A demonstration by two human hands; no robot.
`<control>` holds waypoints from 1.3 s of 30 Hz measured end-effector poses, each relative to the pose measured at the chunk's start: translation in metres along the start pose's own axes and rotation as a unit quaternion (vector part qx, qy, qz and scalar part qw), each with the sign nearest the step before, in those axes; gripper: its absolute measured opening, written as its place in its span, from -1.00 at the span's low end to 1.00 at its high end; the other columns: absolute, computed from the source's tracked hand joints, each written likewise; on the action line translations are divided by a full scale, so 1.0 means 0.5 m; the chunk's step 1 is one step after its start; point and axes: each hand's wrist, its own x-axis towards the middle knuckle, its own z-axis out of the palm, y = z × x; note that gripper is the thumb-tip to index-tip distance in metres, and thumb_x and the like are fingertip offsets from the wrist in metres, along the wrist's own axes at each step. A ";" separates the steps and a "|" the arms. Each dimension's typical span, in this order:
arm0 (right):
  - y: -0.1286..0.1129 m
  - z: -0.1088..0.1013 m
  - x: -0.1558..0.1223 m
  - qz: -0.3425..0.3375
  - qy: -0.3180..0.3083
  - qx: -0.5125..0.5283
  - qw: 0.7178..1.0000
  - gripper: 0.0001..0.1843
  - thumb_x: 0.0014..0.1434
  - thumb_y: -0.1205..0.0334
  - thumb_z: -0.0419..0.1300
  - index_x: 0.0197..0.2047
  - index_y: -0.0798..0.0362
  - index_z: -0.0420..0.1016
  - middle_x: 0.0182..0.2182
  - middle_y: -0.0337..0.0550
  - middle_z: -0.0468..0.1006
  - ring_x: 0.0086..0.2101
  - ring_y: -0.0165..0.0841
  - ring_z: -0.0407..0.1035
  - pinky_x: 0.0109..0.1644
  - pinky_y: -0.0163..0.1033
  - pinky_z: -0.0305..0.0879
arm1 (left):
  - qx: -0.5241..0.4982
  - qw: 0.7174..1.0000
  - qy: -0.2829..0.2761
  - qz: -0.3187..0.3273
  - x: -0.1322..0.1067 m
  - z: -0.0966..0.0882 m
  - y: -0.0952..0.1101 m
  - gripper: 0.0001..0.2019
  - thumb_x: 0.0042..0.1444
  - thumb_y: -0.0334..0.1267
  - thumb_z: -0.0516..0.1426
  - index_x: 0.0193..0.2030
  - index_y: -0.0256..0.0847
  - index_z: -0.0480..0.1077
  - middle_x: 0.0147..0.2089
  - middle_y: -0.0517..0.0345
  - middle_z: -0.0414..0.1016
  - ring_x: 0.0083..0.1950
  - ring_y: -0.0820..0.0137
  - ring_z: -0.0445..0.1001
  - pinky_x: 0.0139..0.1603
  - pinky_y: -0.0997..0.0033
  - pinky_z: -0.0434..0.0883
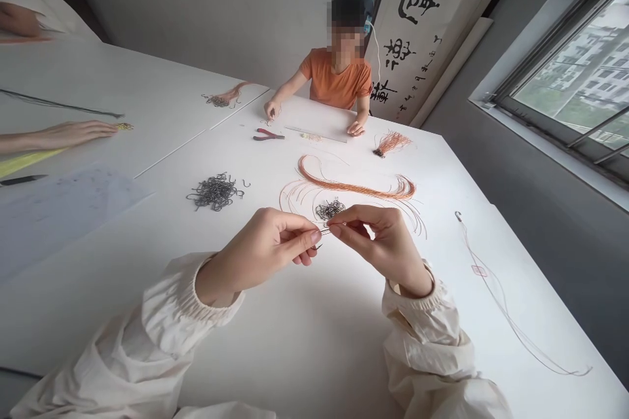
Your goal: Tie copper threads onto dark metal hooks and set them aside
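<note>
Left hand: The left hand (pixel 265 245) is nearly closed, thumb and forefinger pinching a thin dark hook (pixel 324 230) above the table.

Right hand: The right hand (pixel 378 242) is pinched nearly shut against the left at the same spot; what it grips is too fine to tell.

Hooks: A small heap of hooks (pixel 329 210) lies just beyond the hands, and a larger heap of hooks (pixel 215 192) sits to the left, all loose.

Strands: A long bundle of copper-colored strands (pixel 354 186) curves across the white table (pixel 314 347), its ends fanned out behind the small heap.

Done so far: One hook with clear line (pixel 458 216) lies at the right. A short strand tuft (pixel 392 143) rests farther off.

Still out: Both heaps and the long bundle remain spread on the table.

Across the table: A seated person in an orange shirt (pixel 337 78) rests both hands on a flat white sheet (pixel 314 116), near red-handled pliers (pixel 268 135).
</note>
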 end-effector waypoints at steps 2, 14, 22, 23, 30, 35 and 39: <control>0.001 -0.002 -0.001 0.007 -0.004 -0.015 1.000 -0.85 0.17 0.23 0.25 -0.27 0.12 0.62 -0.43 -0.13 0.56 -0.53 -0.51 0.15 -0.47 -0.34 0.15 | 0.007 1.000 -0.003 0.003 -0.002 -0.002 0.000 -0.74 0.23 -0.15 0.14 -0.33 -0.27 0.55 -0.44 0.07 0.57 -0.43 0.38 0.55 -0.37 0.46 0.52; -0.009 -0.013 -0.007 0.003 -0.040 -0.025 0.999 -0.87 0.18 0.28 0.24 -0.31 0.14 0.61 -0.51 -0.20 0.50 -0.56 -0.55 0.10 -0.50 -0.37 0.10 | 0.034 0.999 -0.025 0.022 -0.006 -0.007 0.008 -0.72 0.23 -0.18 0.13 -0.43 -0.27 0.51 -0.47 0.10 0.54 -0.44 0.41 0.52 -0.39 0.49 0.48; -0.004 -0.032 -0.008 -0.026 -0.086 0.013 0.996 -0.76 0.16 0.25 0.28 -0.10 0.10 0.57 -0.56 -0.27 0.33 -0.54 -0.53 0.11 -0.46 -0.35 0.13 | 0.046 0.998 -0.019 0.040 -0.011 -0.012 0.017 -0.71 0.22 -0.21 0.13 -0.48 -0.26 0.53 -0.51 0.10 0.51 -0.47 0.41 0.48 -0.44 0.49 0.44; -0.002 -0.033 -0.008 -0.032 -0.089 0.012 0.995 -0.75 0.15 0.25 0.29 -0.08 0.09 0.57 -0.56 -0.28 0.32 -0.53 -0.52 0.11 -0.45 -0.35 0.15 | 0.045 0.998 -0.016 0.042 -0.011 -0.013 0.019 -0.71 0.22 -0.21 0.13 -0.48 -0.25 0.53 -0.51 0.11 0.51 -0.47 0.41 0.47 -0.44 0.49 0.44; 0.003 -0.024 -0.007 -0.078 -0.077 -0.010 0.994 -0.78 0.13 0.20 0.32 -0.14 0.07 0.60 -0.52 -0.22 0.41 -0.51 -0.50 0.17 -0.45 -0.33 0.18 | 0.047 0.998 -0.001 0.049 -0.012 -0.015 0.025 -0.72 0.20 -0.24 0.14 -0.51 -0.26 0.51 -0.52 0.11 0.49 -0.49 0.42 0.45 -0.46 0.51 0.42; 0.000 -0.018 -0.007 -0.115 -0.048 -0.033 0.992 -0.88 0.18 0.25 0.28 -0.22 0.07 0.61 -0.50 -0.19 0.48 -0.54 -0.52 0.20 -0.46 -0.34 0.19 | 0.054 0.997 -0.002 0.052 -0.013 -0.016 0.025 -0.72 0.21 -0.23 0.14 -0.51 -0.25 0.50 -0.52 0.12 0.48 -0.49 0.41 0.46 -0.45 0.51 0.42; 0.002 -0.015 -0.009 -0.117 -0.035 -0.031 0.992 -0.89 0.17 0.25 0.28 -0.24 0.06 0.62 -0.52 -0.19 0.49 -0.54 -0.51 0.22 -0.48 -0.34 0.19 | 0.060 0.996 0.004 0.065 -0.015 -0.015 0.026 -0.72 0.21 -0.24 0.13 -0.50 -0.24 0.51 -0.52 0.12 0.49 -0.49 0.41 0.46 -0.45 0.51 0.42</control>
